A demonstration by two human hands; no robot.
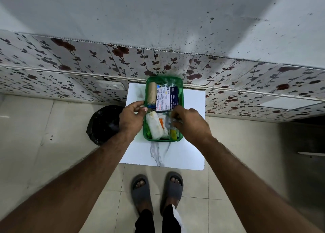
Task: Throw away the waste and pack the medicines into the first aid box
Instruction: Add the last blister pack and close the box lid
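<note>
Two bare hands reach down over a green first aid box [181, 92] that sits on a small white table [190, 144]. Farthest left, a bin lined with a black bag [103, 123] stands on the floor beside the table, partly hidden by the left forearm. The left hand [131, 121] curls over the box's left rim, fingers bent and thumb near the edge; whether it actually clamps the rim cannot be told. Inside the box lie a tan bandage roll [152, 93], a white gauze pack [155, 126] and a carton of medicated dressings [166, 99]. To the right, the right hand [190, 123] hangs palm down over the box's near right part, its fingers pinched together on a crumpled clear wrapper [169, 123]. Motion blur smears that wrapper, and the hand covers whatever lies under it.
</note>
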